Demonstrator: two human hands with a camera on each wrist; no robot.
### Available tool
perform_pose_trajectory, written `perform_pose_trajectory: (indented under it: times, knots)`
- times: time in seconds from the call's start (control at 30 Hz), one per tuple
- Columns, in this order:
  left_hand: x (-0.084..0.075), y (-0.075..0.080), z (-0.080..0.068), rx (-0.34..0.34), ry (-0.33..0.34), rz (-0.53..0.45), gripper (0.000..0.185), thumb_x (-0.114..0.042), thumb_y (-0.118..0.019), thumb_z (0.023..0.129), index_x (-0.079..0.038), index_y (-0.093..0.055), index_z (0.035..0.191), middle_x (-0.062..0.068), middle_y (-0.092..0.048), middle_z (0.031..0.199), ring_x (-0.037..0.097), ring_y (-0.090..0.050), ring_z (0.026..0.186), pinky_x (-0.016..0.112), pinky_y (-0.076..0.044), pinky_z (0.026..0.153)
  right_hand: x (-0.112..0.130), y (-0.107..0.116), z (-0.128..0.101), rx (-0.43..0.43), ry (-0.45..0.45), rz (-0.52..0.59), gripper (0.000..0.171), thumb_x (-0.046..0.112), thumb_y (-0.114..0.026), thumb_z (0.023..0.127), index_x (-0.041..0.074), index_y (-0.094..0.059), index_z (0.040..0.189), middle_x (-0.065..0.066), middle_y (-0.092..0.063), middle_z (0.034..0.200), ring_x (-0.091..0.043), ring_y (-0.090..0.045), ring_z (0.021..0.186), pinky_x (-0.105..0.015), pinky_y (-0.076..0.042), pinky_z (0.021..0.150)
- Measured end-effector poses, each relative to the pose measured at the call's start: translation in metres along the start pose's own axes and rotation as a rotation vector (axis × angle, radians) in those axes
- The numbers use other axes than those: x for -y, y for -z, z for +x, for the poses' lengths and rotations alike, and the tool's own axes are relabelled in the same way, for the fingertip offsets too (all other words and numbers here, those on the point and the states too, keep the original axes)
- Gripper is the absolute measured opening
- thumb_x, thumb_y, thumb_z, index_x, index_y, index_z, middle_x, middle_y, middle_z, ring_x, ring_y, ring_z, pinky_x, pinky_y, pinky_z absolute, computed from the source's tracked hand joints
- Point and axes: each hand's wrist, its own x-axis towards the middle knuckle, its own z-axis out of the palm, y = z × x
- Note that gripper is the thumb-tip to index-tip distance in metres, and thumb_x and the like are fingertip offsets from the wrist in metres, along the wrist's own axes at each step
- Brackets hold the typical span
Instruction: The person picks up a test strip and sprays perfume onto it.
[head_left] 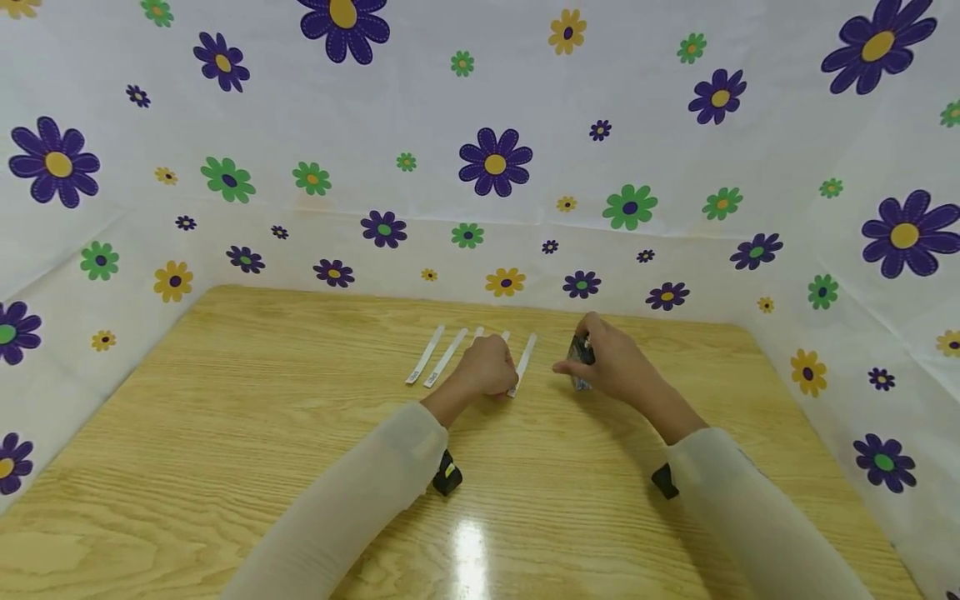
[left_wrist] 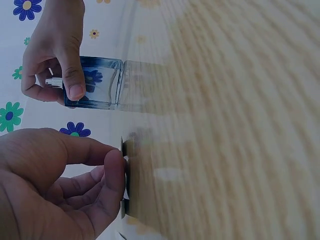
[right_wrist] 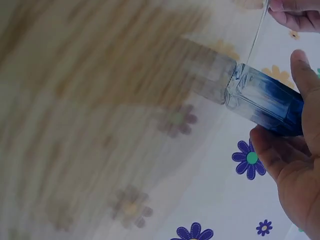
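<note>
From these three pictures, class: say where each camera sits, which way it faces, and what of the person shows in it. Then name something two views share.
Head: worn on the head, facing forward and down at the table, paper strips, both sleeved arms and hands.
Left wrist: on the left wrist, looking along the left hand pinching a strip; the right hand is beyond it.
Right wrist: on the right wrist, looking past the right hand's fingers at the bottle.
Shared: both wrist views show the blue glass bottle held by the right hand.

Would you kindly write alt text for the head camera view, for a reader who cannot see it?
A person's right hand holds a small glass bottle upright on a wooden table, while the left hand rests curled on a row of white paper strips. White sheeting with purple, green and yellow flowers surrounds the table.
</note>
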Motion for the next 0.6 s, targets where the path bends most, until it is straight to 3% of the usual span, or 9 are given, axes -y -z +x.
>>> perform_pose_trajectory:
  times: [0.13, 0.33, 0.5, 0.6]
  knots:
    - [0.0, 0.001, -0.001, -0.004, -0.004, -0.001, 0.03, 0.002, -0.061, 0.091, -0.001, -0.073, 0.063, 0.005, -0.065, 0.051, 0.014, -0.059, 0.041, 0.02, -0.038, 0.038, -0.008, 0.001, -0.001, 0.015, 0.013, 0.081, 0.064, 0.043, -0.084, 0.084, 0.004, -0.049, 0.122, -0.013, -0.062, 0.101, -0.025, -0.059, 0.085, -0.038, -0.052, 0.07]
    - [-0.001, 0.008, -0.004, -0.024, -0.017, -0.003, 0.026, 0.003, -0.06, 0.088, -0.002, -0.074, 0.066, 0.008, -0.067, 0.055, 0.014, -0.058, 0.042, 0.021, -0.037, 0.04, -0.019, 0.009, -0.001, 0.015, -0.002, 0.225, 0.074, 0.041, -0.082, 0.087, -0.001, -0.047, 0.137, -0.024, -0.058, 0.134, -0.042, -0.059, 0.121, -0.057, -0.051, 0.098]
    - [0.004, 0.017, -0.012, -0.044, -0.08, -0.015, 0.016, -0.004, -0.066, 0.092, -0.001, -0.075, 0.079, 0.007, -0.069, 0.065, 0.013, -0.059, 0.048, 0.025, -0.047, 0.048, -0.025, 0.016, -0.009, 0.005, -0.069, 0.366, 0.068, 0.04, -0.078, 0.092, 0.002, -0.045, 0.139, -0.024, -0.055, 0.142, -0.043, -0.056, 0.129, -0.057, -0.05, 0.101]
    - [0.009, 0.026, -0.018, -0.055, -0.11, -0.001, 0.011, -0.011, -0.068, 0.095, -0.003, -0.073, 0.088, 0.007, -0.071, 0.073, 0.016, -0.065, 0.054, 0.027, -0.052, 0.054, -0.027, 0.021, -0.015, -0.011, -0.091, 0.395, 0.066, 0.042, -0.074, 0.095, 0.003, -0.045, 0.141, -0.023, -0.055, 0.143, -0.042, -0.055, 0.131, -0.057, -0.049, 0.102]
